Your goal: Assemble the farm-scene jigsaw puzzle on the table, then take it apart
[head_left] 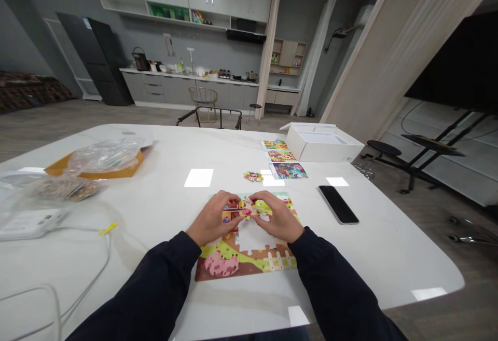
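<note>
A colourful cartoon jigsaw puzzle (237, 260) lies on the white table (361, 258), with a bare white gap (252, 237) in its middle. My left hand (213, 218) and my right hand (277, 217) meet above the puzzle's upper part. Their fingertips pinch a pink and yellow jigsaw piece (249, 208) from either side. Part of the picture beneath my hands is hidden. A small cluster of loose pieces (253, 176) rests beyond the puzzle, out of reach of my fingers' current spot.
Printed picture cards (284, 158) and a white box (322, 144) stand at the far right of the table. A black phone (338, 204) lies to the right. A plastic bag (103, 157) sits on a yellow envelope (93, 172), with a white power strip (27, 224) and cable at the left.
</note>
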{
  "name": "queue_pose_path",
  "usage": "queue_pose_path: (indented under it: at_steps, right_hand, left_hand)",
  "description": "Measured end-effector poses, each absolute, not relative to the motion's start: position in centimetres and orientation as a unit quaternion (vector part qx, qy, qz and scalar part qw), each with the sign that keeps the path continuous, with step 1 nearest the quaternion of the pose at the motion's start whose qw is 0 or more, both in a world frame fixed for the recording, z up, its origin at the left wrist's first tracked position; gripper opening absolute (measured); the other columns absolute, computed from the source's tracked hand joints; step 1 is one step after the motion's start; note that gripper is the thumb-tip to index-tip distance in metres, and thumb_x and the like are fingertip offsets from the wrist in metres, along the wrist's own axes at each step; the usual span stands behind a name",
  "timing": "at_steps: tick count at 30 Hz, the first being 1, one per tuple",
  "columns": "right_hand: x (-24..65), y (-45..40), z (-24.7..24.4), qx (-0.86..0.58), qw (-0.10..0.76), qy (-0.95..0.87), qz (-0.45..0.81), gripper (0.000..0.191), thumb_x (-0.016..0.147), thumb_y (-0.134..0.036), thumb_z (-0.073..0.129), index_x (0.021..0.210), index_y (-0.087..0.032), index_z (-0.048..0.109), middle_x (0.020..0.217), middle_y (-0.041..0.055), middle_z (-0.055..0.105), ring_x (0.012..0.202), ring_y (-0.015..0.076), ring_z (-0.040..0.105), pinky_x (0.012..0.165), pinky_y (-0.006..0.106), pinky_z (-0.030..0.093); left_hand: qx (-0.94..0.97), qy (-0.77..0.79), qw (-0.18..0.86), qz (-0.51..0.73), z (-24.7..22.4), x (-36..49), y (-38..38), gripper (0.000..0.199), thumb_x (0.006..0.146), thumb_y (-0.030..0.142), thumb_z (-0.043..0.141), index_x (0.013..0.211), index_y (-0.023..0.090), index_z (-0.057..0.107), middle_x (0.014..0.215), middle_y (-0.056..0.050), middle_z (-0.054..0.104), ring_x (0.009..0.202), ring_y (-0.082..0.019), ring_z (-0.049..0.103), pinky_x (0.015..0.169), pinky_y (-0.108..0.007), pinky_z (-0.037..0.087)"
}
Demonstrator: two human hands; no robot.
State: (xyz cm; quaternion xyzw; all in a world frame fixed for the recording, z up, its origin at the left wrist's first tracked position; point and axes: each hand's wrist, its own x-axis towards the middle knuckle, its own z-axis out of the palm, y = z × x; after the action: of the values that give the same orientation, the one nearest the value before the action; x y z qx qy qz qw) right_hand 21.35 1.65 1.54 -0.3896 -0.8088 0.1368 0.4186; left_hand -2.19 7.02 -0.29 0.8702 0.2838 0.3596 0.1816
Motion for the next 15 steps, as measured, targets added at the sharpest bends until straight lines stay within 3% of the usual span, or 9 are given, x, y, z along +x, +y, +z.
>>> queue_pose_path:
  at_steps: [15]
  right_hand:
    - [21.76, 1.70, 1.49, -0.419, 0.411, -0.802, 0.111, 0.042, 0.090, -0.028, 0.071, 0.131, -0.027, 0.058, 0.117, 0.0096, 0.069, 0.107, 0.0265, 0.068, 0.094, 0.044, 0.058]
  left_hand:
    - [0.867, 0.292, 0.167, 0.369, -0.20, -2.35, 7.16, 0.029, 0.091, 0.033, 0.071, 0.115, 0.023, 0.057, 0.105, -0.008, 0.065, 0.100, -0.024, 0.062, 0.089, -0.040, 0.052]
